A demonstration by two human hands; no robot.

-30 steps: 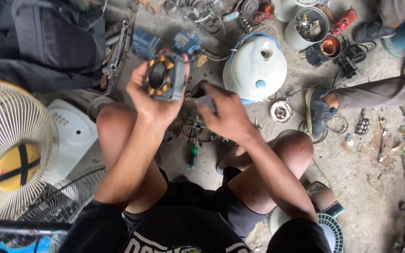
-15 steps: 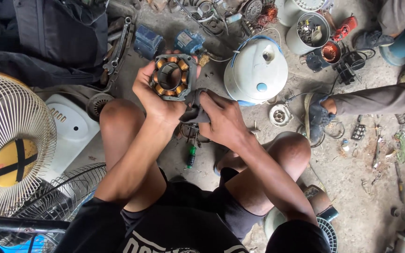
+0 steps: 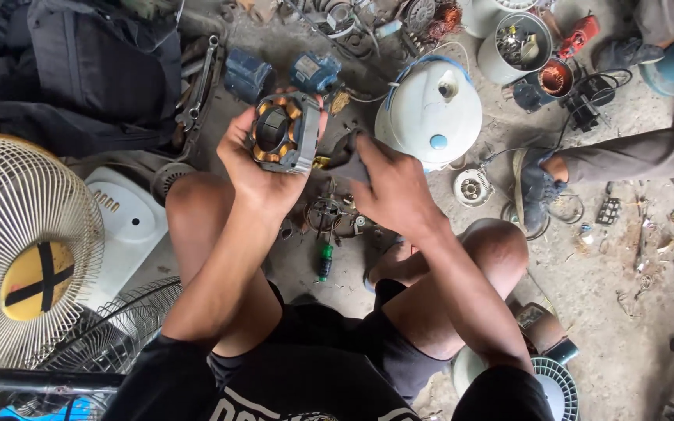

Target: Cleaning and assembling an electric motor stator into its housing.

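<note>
Left hand (image 3: pixel 255 168) grips a fan motor stator (image 3: pixel 284 131); right hand (image 3: pixel 388 187) closes around a dark part, just right of it.

Dull grey metal on the motor stator (image 3: pixel 285 131), with glossy copper-coloured windings around its bore. Smooth, glossy white plastic on the round fan housing (image 3: pixel 433 111). Cream-painted wire on the fan guard (image 3: pixel 21 234), with a matt yellow plastic hub. Rough, dusty concrete for the floor (image 3: pixel 626 312). Matt black cloth on the shorts (image 3: pixel 321 343). Worn steel on the wrench (image 3: pixel 199 86).
</note>
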